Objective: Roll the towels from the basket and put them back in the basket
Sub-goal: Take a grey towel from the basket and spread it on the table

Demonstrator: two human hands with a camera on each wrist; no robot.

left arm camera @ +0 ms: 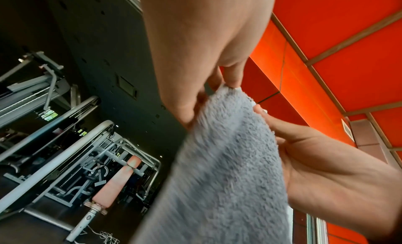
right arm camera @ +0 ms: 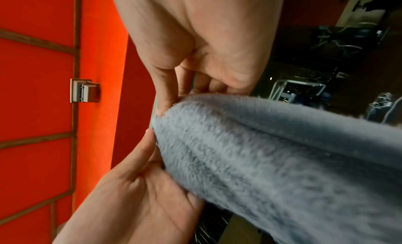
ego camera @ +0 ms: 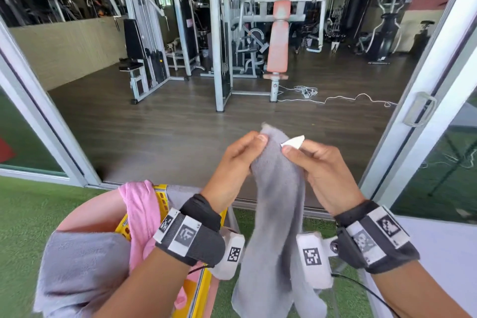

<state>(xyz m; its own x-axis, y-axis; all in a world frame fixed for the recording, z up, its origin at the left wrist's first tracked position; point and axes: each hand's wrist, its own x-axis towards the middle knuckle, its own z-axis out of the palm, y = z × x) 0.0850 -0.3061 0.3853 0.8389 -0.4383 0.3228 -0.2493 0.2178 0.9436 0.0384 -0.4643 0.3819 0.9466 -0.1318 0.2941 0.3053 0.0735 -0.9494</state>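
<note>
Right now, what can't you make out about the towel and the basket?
- Grey towel: bottom end cut off by head view's lower edge; motion-blurred.
- Yellow basket: inside hidden by pink towel and left hand's forearm.
- White tag: print too small.
- Right hand grip: fingertips buried in cloth.

Beyond an open sliding glass door lies a gym with a dark wood-plank floor. Grey weight machines stand on it (one has a salmon-padded seat), and a white cable trails nearby. Green artificial turf covers the near ground. An elliptical trainer, probably, stands far right.
</note>
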